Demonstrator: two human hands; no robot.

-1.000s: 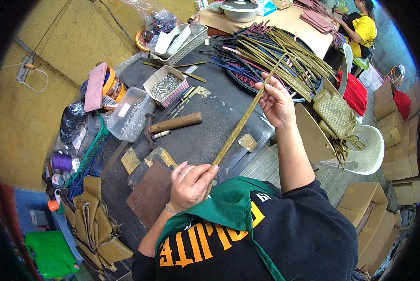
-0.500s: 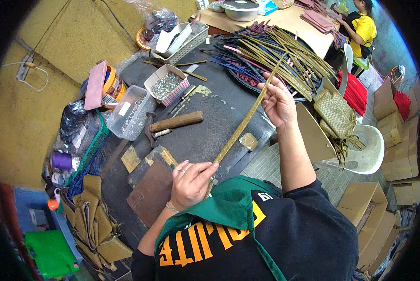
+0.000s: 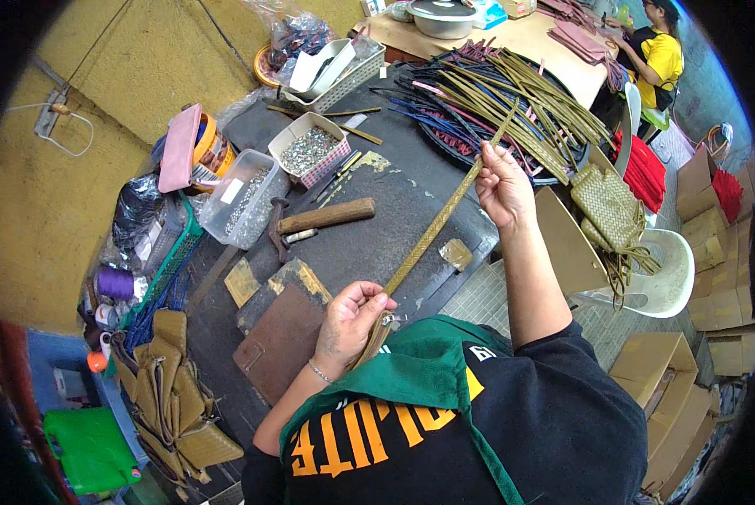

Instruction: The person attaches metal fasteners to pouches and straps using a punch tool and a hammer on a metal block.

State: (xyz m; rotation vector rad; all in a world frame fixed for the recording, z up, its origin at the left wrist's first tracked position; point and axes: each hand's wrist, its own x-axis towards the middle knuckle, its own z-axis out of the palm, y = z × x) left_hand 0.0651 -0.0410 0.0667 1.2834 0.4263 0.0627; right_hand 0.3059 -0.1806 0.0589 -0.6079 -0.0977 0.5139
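An olive-gold strap (image 3: pixel 436 225) with a woven-looking texture runs slantwise in front of me, held between both hands. My left hand (image 3: pixel 349 324) pinches its near end between thumb and fingers. A small shiny metal piece (image 3: pixel 393 319) shows by that hand, and more of the strap material hangs below, partly hidden by the green apron. Higher up, my right hand (image 3: pixel 506 187) grips the strap with thumb and curled fingers, and the far tip sticks out beyond it. A wooden-handled hammer (image 3: pixel 327 216) lies on the dark worktable (image 3: pixel 369 265) left of the strap.
A round tray heaped with straps (image 3: pixel 495 93) stands beyond my right hand. Left of it are a box of metal bits (image 3: pixel 312 151) and a clear plastic bin (image 3: pixel 244 202). Olive bags (image 3: pixel 606 206) lie on a white chair (image 3: pixel 668 273) at right. A person in yellow (image 3: pixel 659 59) sits far right.
My left hand has turned and shifted slightly right, showing the metal piece more plainly. The right hand has slid or moved slightly lower, still gripping the strap. The view has shifted a little.
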